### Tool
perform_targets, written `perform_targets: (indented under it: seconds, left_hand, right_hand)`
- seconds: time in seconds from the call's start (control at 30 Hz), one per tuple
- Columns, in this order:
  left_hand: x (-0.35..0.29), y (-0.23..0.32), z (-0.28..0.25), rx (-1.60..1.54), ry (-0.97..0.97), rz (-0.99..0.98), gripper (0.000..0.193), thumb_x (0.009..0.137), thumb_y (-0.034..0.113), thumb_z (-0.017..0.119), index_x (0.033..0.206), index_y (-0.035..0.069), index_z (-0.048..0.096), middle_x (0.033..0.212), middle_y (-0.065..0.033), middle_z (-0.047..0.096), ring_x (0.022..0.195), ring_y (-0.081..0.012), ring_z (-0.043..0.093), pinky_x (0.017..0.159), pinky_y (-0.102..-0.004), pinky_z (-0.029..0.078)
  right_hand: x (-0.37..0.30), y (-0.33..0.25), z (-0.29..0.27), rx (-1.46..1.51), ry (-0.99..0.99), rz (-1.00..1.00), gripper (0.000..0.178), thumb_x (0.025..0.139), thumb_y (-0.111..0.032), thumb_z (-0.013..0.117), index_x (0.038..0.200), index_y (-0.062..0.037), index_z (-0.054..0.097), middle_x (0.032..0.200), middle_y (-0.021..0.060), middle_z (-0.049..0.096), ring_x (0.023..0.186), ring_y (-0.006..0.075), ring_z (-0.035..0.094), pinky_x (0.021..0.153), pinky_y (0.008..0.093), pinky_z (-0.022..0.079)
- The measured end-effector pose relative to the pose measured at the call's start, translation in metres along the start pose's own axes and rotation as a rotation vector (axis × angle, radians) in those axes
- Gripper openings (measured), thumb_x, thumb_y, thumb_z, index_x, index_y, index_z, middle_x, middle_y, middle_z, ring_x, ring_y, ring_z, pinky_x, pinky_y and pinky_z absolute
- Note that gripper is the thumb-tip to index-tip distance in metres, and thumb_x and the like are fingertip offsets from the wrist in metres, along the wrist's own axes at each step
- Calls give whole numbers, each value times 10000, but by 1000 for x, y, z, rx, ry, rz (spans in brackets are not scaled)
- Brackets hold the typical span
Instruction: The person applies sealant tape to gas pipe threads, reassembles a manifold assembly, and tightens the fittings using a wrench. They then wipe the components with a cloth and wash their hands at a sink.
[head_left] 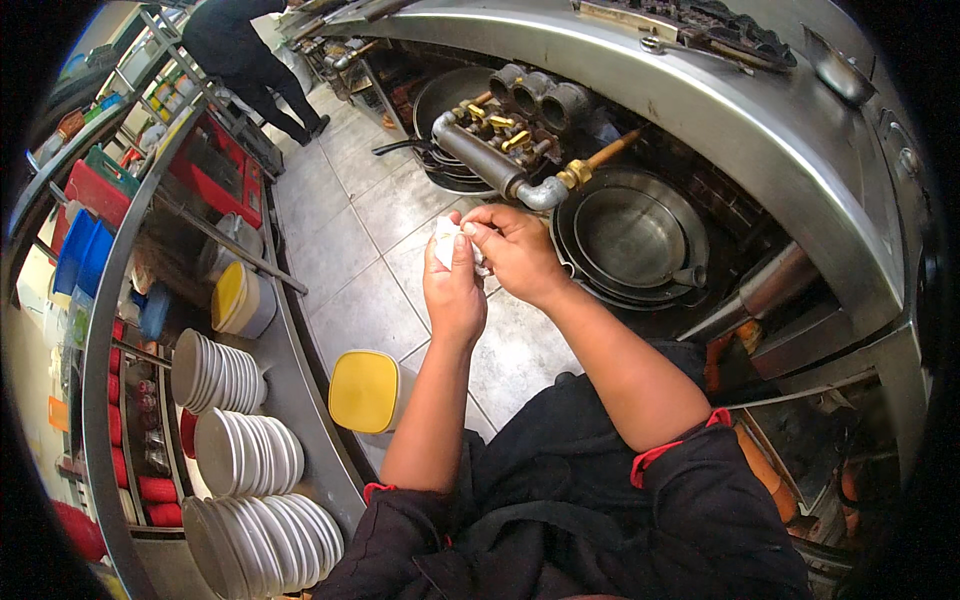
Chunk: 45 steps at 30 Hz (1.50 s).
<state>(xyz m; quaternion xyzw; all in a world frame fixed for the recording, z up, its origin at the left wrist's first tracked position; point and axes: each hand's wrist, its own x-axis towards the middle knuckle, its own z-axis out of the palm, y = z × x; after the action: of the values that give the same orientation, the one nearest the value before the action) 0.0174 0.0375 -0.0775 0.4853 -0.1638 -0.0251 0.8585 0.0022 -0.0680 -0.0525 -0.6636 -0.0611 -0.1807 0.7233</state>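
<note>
Across the upper right of the frame we see the steel counter [780, 150], and at the left a shelf [300, 390]. Pans [630, 235] sit nested right of centre, presumably to save room. Left of bottom centre a tub [363, 392] has its lid on, perhaps keeping it clean. Plates [245, 450] stand stacked lower left, likely for compactness. At the centre, our left hand [455, 290] has its grip closed round a white wad [445, 242], apparently steadying it; our right hand [520, 255] pinches, fingertips together, at its upper right.
</note>
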Motion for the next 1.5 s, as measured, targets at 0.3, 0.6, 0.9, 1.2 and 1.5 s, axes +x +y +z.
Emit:
perform_targets:
  seconds: [0.3, 0.6, 0.9, 1.2, 1.5]
  left_hand:
    - [6, 3, 11, -34, 181, 23, 290, 1017, 287, 517, 1107, 15, 563, 836, -42, 588, 695, -94, 530, 583, -238, 449]
    - [0, 15, 4, 183, 166, 113, 269, 1006, 266, 545, 1087, 13, 586, 838, -50, 607, 660, -83, 523, 579, -223, 434]
    - [33, 70, 52, 687, -202, 967, 215, 958, 178, 597, 1084, 4, 608, 1087, -147, 659, 1005, -258, 619, 919, -364, 458]
    - [41, 49, 68, 741, -175, 1016, 227, 990, 204, 531, 1085, -2, 550, 1088, -159, 649, 970, -227, 604, 889, -346, 460]
    - [43, 43, 64, 641, -183, 944, 252, 996, 223, 522, 1057, -20, 542, 1091, -189, 628, 974, -243, 599, 902, -357, 457]
  right_hand:
    - [3, 7, -6, 82, -36, 116, 139, 934, -114, 591, 931, 4, 666, 876, 65, 696, 736, 151, 629, 660, 303, 495]
    - [17, 1, -89, 229, 315, 8, 138, 988, -115, 466, 1089, -73, 549, 1095, 90, 648, 972, 211, 628, 800, 367, 522]
    - [33, -38, -130, 871, 44, -279, 467, 898, -187, 479, 1293, 61, 470, 1287, 262, 555, 1217, 435, 517, 1072, 539, 363]
    - [45, -28, -111, 1168, 38, -264, 318, 899, -161, 508, 1138, 38, 575, 1168, 240, 616, 1100, 424, 585, 1005, 561, 443]
    - [57, -25, -104, 1199, -28, -293, 256, 924, -162, 549, 1125, -11, 599, 1092, 169, 657, 1016, 330, 636, 916, 539, 512]
